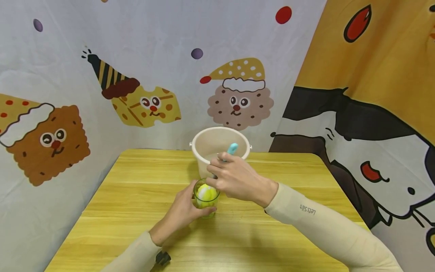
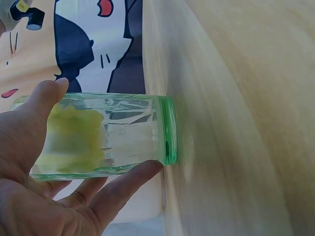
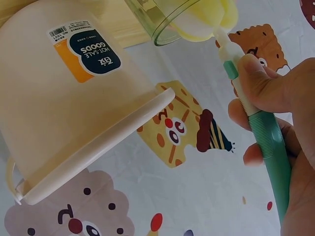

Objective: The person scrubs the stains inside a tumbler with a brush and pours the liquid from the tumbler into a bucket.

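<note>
A green-tinted clear glass (image 2: 130,135) stands close to the table's near side of the bucket. My left hand (image 1: 185,206) grips it, thumb on one side and fingers on the other. Inside its upper part sits the yellow-and-white sponge head (image 1: 206,193) of a cup brush, partly sticking out of the mouth in the right wrist view. My right hand (image 3: 275,93) holds the brush by its teal and white handle (image 3: 269,152), thumb and fingers wrapped round it. In the head view the handle's light-blue end shows above the right hand; the neck is mostly hidden.
A cream bucket (image 1: 217,140) with a labelled wall stands right behind the glass, near the far edge of the wooden table (image 1: 142,181). A printed cloth (image 1: 163,49) hangs behind the table and along its sides. A small black object (image 1: 163,258) is beside the left wrist.
</note>
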Action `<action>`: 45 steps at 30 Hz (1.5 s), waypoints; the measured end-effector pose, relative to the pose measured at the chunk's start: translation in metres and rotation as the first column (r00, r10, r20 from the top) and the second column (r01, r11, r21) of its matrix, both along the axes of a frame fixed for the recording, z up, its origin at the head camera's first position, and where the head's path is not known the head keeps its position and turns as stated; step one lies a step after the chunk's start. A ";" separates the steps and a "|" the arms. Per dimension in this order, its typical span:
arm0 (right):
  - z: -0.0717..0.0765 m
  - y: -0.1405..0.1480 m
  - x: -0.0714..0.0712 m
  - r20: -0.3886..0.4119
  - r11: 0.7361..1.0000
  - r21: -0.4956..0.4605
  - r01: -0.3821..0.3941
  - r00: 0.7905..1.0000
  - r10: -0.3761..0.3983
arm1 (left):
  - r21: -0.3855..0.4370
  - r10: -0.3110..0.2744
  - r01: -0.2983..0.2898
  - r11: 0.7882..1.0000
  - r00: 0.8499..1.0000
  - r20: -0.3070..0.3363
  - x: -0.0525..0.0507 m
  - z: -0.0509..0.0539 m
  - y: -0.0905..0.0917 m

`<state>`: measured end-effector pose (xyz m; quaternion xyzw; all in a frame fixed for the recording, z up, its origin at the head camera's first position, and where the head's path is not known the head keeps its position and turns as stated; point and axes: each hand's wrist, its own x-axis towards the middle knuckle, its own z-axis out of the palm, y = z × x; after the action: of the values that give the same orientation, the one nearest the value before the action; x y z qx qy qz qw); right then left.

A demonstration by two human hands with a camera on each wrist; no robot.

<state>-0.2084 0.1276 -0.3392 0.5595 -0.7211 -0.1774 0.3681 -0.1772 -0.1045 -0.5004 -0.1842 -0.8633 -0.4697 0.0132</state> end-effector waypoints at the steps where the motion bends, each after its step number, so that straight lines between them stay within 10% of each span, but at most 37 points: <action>1: 0.000 0.000 0.000 0.003 1.000 -0.002 0.000 1.000 0.000 | 0.002 0.001 -0.001 1.000 1.000 0.003 0.000 0.000 0.000; 45: 0.005 -0.007 -0.006 -0.048 0.999 0.012 0.042 0.998 -0.042 | 0.011 0.018 -0.018 1.000 1.000 0.022 0.001 0.001 -0.001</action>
<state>-0.2142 0.1201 -0.3347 0.5422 -0.7225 -0.2031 0.3778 -0.1764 -0.1054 -0.4997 -0.1713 -0.8623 -0.4765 0.0089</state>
